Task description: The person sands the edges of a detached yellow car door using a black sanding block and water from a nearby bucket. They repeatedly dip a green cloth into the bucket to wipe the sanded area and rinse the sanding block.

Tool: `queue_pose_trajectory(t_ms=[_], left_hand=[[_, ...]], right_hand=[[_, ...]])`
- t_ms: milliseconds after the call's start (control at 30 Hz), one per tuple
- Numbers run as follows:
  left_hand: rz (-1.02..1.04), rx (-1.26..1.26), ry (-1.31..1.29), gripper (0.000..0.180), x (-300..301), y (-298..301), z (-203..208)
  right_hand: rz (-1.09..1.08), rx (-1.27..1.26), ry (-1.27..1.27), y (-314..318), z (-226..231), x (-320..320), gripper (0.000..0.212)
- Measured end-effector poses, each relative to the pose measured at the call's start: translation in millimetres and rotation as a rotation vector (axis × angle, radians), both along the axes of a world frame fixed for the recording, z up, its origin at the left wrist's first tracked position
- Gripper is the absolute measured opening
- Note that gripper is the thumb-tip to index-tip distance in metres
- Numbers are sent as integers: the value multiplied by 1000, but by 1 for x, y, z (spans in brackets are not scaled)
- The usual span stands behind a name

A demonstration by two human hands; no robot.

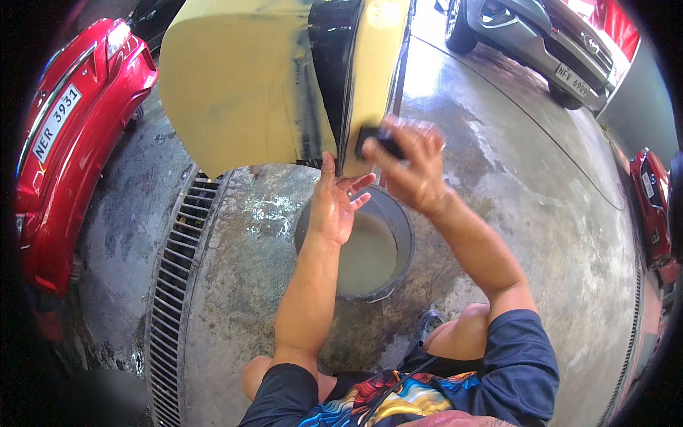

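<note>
A round, dark grey bucket (pixel 407 231) sits on the wet concrete floor (pixel 235 285). In it is cloudy, greenish-grey water (pixel 366 260). The water does not come up to the rim. The left hand and its arm hide part of the bucket's left side.

Above the far side of the bucket is a big yellow panel (pixel 235 85) with dark smudges and a black strip (pixel 333 64) down it. Its low end comes close to the bucket.

The right hand (pixel 416 164) is a bit blurry. Its fingers are wrapped around a black block (pixel 370 142), which is up against the narrow yellow part, right of the black strip, near the low end.

The left hand (pixel 333 210) is over the bucket. Its fingers are spread and grip nothing that I can see. The thumb points up at the panel's low edge, but I cannot tell if it touches.

A long drain grate (pixel 171 306) runs along the floor to the left. Past it is a shiny red car (pixel 92 142). A grey car (pixel 526 39) stands at the top right.
</note>
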State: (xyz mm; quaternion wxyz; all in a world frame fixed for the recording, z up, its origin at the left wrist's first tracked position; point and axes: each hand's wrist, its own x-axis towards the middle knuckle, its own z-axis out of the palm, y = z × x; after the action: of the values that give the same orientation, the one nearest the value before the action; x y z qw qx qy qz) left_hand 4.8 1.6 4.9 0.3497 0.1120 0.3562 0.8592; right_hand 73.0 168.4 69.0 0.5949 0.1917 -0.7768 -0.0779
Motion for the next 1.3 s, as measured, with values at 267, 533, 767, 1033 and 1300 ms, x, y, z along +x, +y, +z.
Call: queue_pose_trajectory(t_ms=[267, 533, 767, 1033, 1300], left_hand=[[65, 93, 80, 70, 4, 5, -2], [71, 60, 71, 72, 2, 5, 0], [111, 23, 44, 78, 5, 9, -4], [81, 35, 47, 70, 0, 7, -6], [100, 63, 85, 69, 0, 9, -10]], right_hand=[[18, -111, 91, 46, 101, -52, 52], [12, 41, 37, 6, 20, -11, 53], [69, 9, 129, 37, 96, -46, 52], [-71, 86, -81, 9, 11, -3, 51], [-71, -47, 83, 15, 47, -35, 48]])
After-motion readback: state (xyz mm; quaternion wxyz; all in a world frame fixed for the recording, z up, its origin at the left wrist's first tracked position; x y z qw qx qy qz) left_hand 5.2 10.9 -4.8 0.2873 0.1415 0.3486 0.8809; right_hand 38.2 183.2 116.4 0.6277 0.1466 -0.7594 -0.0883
